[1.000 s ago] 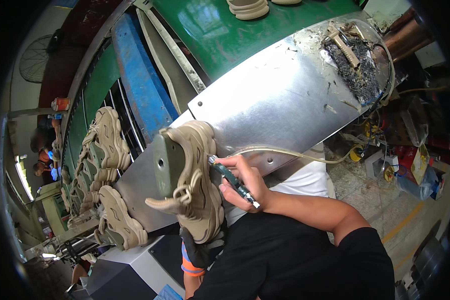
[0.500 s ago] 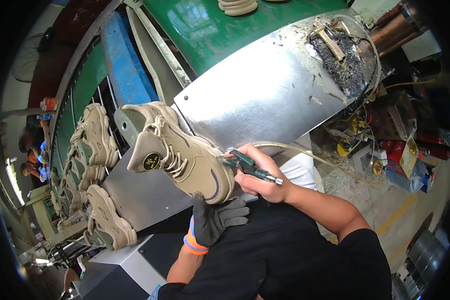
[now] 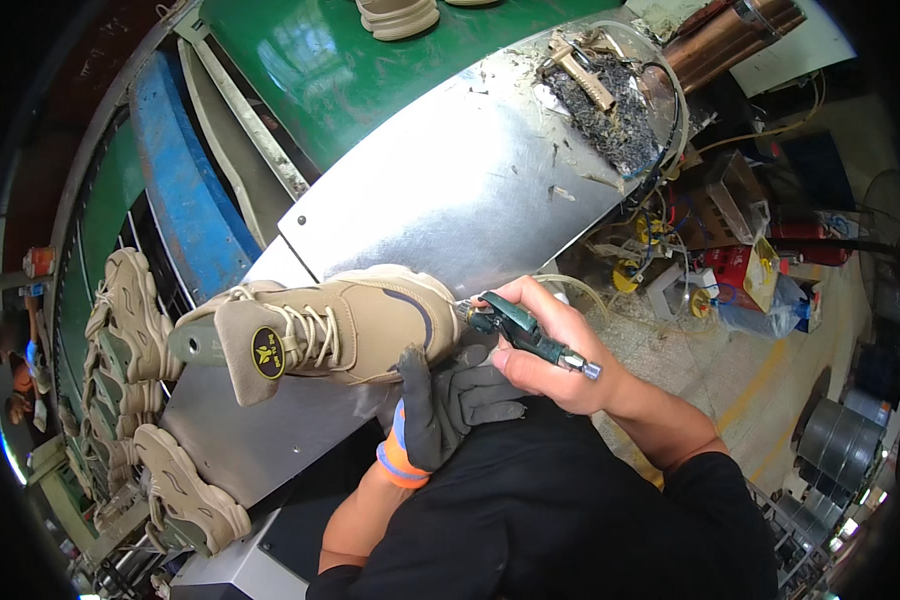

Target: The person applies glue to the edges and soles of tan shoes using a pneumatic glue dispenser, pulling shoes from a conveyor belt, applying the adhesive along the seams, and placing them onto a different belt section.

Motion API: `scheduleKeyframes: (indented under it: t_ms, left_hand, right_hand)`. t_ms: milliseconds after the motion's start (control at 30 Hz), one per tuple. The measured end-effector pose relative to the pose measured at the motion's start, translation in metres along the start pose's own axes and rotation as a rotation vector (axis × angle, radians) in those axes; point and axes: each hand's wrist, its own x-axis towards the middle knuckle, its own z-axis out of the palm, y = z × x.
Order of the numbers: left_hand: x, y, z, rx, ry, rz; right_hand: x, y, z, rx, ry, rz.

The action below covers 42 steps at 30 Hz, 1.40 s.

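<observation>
A beige lace-up shoe (image 3: 370, 325) lies on its side over the metal worktop, toe to the right. A green block, apparently a shoe last (image 3: 198, 342), sticks out of its opening. My left hand (image 3: 450, 400), in a dark grey glove with an orange cuff, grips the shoe near the toe, thumb against the upper; its fingers reach beneath. Bare, my right hand (image 3: 560, 345) is closed around a small dark green hand tool (image 3: 520, 328) with silver ends. The tool's tip is at the sole edge by the toe; whether it touches I cannot tell.
Several similar shoes (image 3: 135, 315) stand in a row on the left, one (image 3: 185, 490) nearer me. A metal plate (image 3: 440, 180) holds a pile of dark scraps (image 3: 615, 120) at its far end. Beyond runs a green belt (image 3: 290, 60). A pale hose (image 3: 580, 285) passes behind my right hand.
The shoe has turned so that its toe points more to the right and its sole side faces away. Both hands have moved slightly right with it. The whole view has shifted.
</observation>
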Motion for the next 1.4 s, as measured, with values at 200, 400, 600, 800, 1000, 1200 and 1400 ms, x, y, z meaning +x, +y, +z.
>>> scheduleKeyframes:
  t_ms: [200, 400, 600, 800, 1000, 1200, 1400]
  left_hand:
    - [0.023, 0.005, 0.004, 0.066, -0.025, 0.088]
    - [0.044, -0.003, -0.022, 0.578, 0.152, 0.411]
    - [-0.038, 0.046, -0.006, 1.169, 0.107, 0.59]
    - [-0.16, 0.055, -0.053, 1.415, 0.716, 1.23]
    - [-0.13, 0.019, -0.033, 1.778, 0.965, 1.046]
    - [0.019, 0.139, -0.027, 1.203, 0.887, 1.257]
    - [0.2, 0.344, -0.047, 1.718, 0.849, 1.439]
  right_hand:
    - [-0.008, 0.028, 0.016, -0.213, 0.178, -0.233]
    - [0.005, 0.065, 0.028, -0.346, 0.223, -0.406]
    - [0.044, 0.042, 0.016, 0.062, 0.119, -0.171]
    - [0.111, 0.04, 0.015, 0.08, -0.061, -0.303]
    - [0.115, 0.023, -0.018, 0.044, -0.021, -0.381]
    - [0.098, 0.024, -0.089, 0.231, 0.351, -0.436]
    - [0.103, 0.019, -0.098, 0.299, 0.394, -0.453]
